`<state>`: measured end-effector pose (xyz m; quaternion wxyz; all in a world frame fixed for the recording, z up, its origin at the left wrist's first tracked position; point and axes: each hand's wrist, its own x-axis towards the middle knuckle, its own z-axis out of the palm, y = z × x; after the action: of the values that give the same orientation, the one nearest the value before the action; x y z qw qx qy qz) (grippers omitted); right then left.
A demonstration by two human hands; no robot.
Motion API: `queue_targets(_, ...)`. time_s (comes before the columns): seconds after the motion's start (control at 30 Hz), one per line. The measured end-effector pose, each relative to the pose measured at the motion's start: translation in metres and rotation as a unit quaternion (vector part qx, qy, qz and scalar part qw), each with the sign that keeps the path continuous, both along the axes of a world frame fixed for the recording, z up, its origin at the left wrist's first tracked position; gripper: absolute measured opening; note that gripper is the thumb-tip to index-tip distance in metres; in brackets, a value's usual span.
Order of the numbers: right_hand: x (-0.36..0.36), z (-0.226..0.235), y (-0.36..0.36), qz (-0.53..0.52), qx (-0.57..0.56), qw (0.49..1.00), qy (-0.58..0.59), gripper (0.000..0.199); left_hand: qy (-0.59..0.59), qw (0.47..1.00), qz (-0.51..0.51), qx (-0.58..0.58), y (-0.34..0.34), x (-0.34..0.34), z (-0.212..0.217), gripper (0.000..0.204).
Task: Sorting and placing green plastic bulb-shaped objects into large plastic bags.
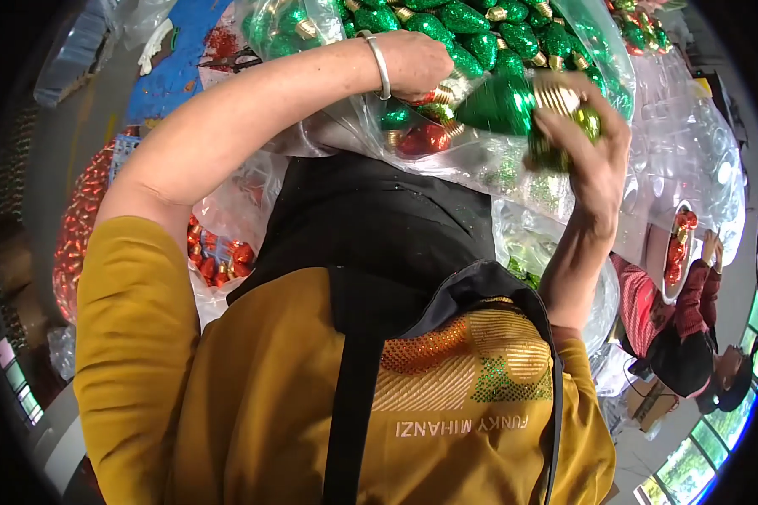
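Note:
My right hand [594, 139], blurred by motion, is closed around shiny green bulb-shaped ornaments. The clearest green ornament [497, 108] has a ribbed gold cap and points to the left; others by the palm are smeared. Just left of it, my left hand [413, 63], with a silver bangle [376, 66] at the wrist, is closed with its fingers curled down. What those fingers hold is hidden. Below them a red glitter ornament [424, 139] lies in clear plastic. Beyond both hands a clear plastic bag [269, 34] is heaped with green glitter ornaments [459, 17].
At left are a blue surface [189, 42] with red glitter and a large bag of red ornaments [84, 219]. A basket of red ornaments [219, 263] sits by my left side. At right, a person [682, 337] works beside a white tray [685, 273] of red ornaments.

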<state>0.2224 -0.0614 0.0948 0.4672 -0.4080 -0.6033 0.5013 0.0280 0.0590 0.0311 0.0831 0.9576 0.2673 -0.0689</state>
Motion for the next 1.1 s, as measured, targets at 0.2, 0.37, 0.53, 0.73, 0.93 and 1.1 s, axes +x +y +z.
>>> queue_targets(0.2,-0.027,0.007,0.030,-0.039,0.024,0.937,-0.347,0.031,-0.006,0.998,0.003,-0.061,0.000,0.001,0.004,0.018)
queue_targets(0.37,-0.050,0.016,0.059,0.114,0.014,0.852,-0.512,0.031,0.049,0.997,-0.035,-0.051,0.011,-0.005,0.007,0.013)
queue_targets(0.53,-0.055,0.018,0.077,0.168,0.005,0.830,-0.531,0.034,-0.049,0.987,0.033,-0.152,0.012,-0.004,0.000,0.012)
queue_targets(0.73,-0.053,0.009,0.078,0.201,0.090,0.812,-0.540,0.030,-0.043,0.993,-0.107,-0.027,0.025,-0.005,-0.018,0.012)
queue_targets(0.93,-0.040,0.010,0.053,0.031,0.185,0.789,-0.585,0.023,0.004,0.996,0.029,-0.079,0.006,-0.005,0.001,0.013)
queue_targets(1.1,-0.031,-0.005,0.051,0.017,0.285,0.747,-0.601,0.020,-0.006,0.999,0.026,-0.027,-0.003,0.006,0.005,0.009)
